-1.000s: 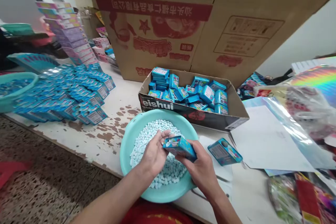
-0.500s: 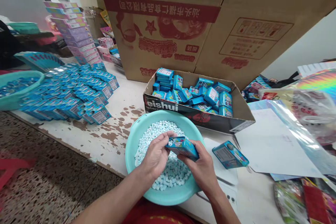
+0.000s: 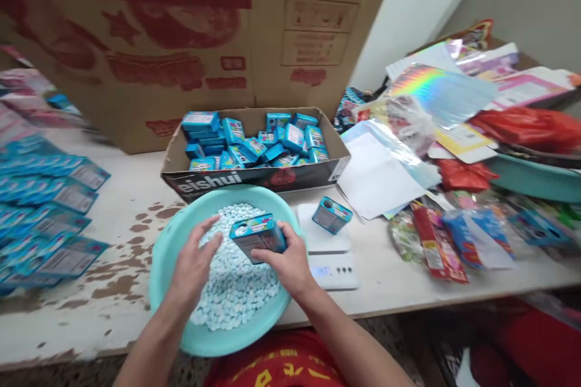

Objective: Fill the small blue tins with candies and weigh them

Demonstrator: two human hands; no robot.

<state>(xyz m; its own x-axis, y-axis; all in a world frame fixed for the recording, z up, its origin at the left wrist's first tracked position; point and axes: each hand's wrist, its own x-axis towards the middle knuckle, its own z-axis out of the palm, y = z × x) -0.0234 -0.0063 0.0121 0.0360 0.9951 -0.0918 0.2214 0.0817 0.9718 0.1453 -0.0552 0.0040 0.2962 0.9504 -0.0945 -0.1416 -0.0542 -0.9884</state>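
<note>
My right hand (image 3: 290, 261) grips a small blue candy box (image 3: 255, 243) by its right end, tilted above the bowl. A round hole shows in the box's top. My left hand (image 3: 196, 263) is open and empty, its thumb and fingers apart, just left of the box over the candies. Beneath both hands lie many small pale-blue candies (image 3: 227, 305) in a turquoise bowl (image 3: 166, 242). To the right, another blue candy box (image 3: 332, 216) stands on a white digital scale (image 3: 324, 243), whose display is lit.
Behind the bowl is an open cardboard tray (image 3: 336, 170) full of blue boxes, with a large carton (image 3: 267, 78) at its back. Rows of blue boxes (image 3: 49, 211) fill the left side. White sheets (image 3: 376, 178) and candy packets (image 3: 476, 239) lie on the right.
The view has swung to the right. My left hand has let go of the candy box and moved left of it. The right hand keeps its hold.
</note>
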